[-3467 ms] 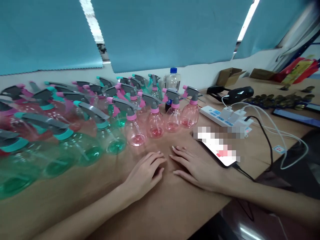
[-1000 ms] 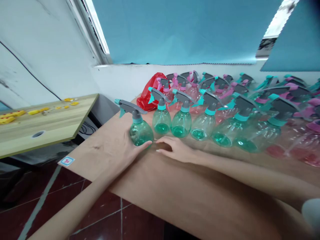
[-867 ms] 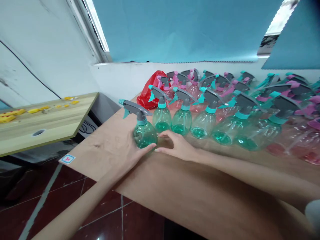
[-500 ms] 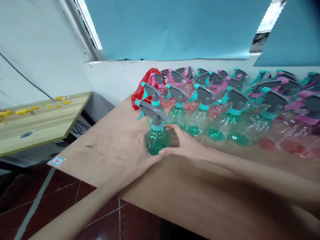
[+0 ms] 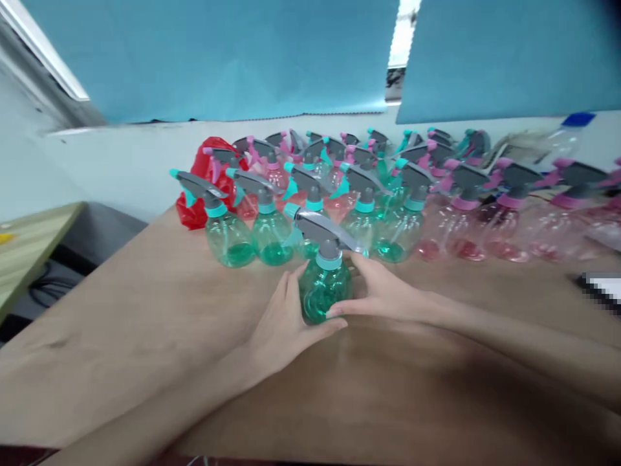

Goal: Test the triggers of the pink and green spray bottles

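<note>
Between my two hands is a green see-through spray bottle (image 5: 326,288) with a teal collar and a grey trigger head, roughly upright over the table. My left hand (image 5: 286,320) curls round its left and near side, the thumb lying along the bottom. From the right, my right hand (image 5: 381,291) grips it, thumb at the lower front and its other fingers partly hidden behind. Just beyond stands a row of similar bottles, among them a green spray bottle (image 5: 231,239) at the left end and a pink spray bottle (image 5: 466,230) farther right.
A red plastic bag (image 5: 194,210) lies at the back left, behind the bottles. More sprayers fill the rows toward the wall. A clear bottle with a blue cap (image 5: 567,139) stands at the back right. Another table (image 5: 43,243) is at the left.
My view has turned to the right. Both hands still hold the green spray bottle, which has moved rightward along the row, away from the left-end bottles.
</note>
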{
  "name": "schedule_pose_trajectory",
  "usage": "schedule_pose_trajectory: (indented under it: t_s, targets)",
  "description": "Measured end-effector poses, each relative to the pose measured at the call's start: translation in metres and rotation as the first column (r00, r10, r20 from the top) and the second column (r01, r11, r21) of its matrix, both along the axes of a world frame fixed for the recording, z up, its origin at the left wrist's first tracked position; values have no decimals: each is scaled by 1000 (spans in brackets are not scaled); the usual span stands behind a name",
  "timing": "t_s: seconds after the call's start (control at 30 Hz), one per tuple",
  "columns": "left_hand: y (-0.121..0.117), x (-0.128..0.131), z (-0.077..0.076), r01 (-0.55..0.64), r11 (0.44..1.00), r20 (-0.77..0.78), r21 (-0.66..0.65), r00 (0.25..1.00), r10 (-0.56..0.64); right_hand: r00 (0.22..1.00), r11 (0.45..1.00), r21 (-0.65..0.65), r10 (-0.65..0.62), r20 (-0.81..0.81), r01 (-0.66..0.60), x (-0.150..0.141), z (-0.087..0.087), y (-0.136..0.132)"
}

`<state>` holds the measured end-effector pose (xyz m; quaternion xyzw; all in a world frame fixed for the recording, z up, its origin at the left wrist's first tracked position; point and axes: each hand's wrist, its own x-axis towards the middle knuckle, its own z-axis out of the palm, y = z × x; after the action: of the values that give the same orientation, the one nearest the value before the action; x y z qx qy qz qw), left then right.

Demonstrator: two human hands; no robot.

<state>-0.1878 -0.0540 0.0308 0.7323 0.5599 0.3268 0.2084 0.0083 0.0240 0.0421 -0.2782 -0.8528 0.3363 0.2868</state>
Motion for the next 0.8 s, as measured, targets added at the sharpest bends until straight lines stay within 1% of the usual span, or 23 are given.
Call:
schedule_pose_trajectory:
  t_s: [0.17,0.27,0.37,0.47,0.63,0.73,0.8]
  targets:
    - [12,38,-2,99,995,-26,-31,995,-100,999,998,-62,7,46,-4,55,6,0]
    - [21,61,-3,159,985,-12,-67,987,-161,998,999,-41,16,57,-14,86,9,2]
    - [32,85,-5,218,975,-20,-43,975,-219,1000,1000,-14,0,32,0,114,10,7]
    - [44,107,-8,264,964,-41,-25,963,-265,999,998,-38,-43,2,43,137,11,13]
    - [58,141,-11,356,934,-57,-3,933,-356,991,996,-70,-62,-122,54,163,15,17]
    - [63,156,-12,411,912,-73,15,910,-409,980,991,-115,-87,-179,67,171,19,18]
    - [66,164,-14,432,901,-84,27,900,-429,970,991,-96,-108,-219,89,173,23,19]
